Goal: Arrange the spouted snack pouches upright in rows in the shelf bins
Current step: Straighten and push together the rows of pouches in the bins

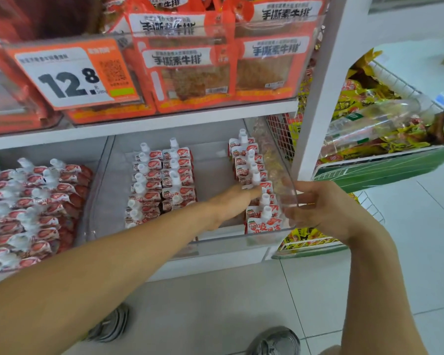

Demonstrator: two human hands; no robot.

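Note:
A clear plastic bin on the lower shelf holds red-and-white spouted pouches standing upright. Two rows stand at its left-middle, and one row runs along its right wall. My left hand reaches into the bin with straight fingers touching a pouch in the right row. My right hand grips the bin's front right corner rim. A second bin to the left is packed with the same pouches, several leaning.
The upper shelf carries orange snack packs behind a 12.8 price tag. To the right, wire baskets hold yellow packets. White tiled floor and my shoes lie below.

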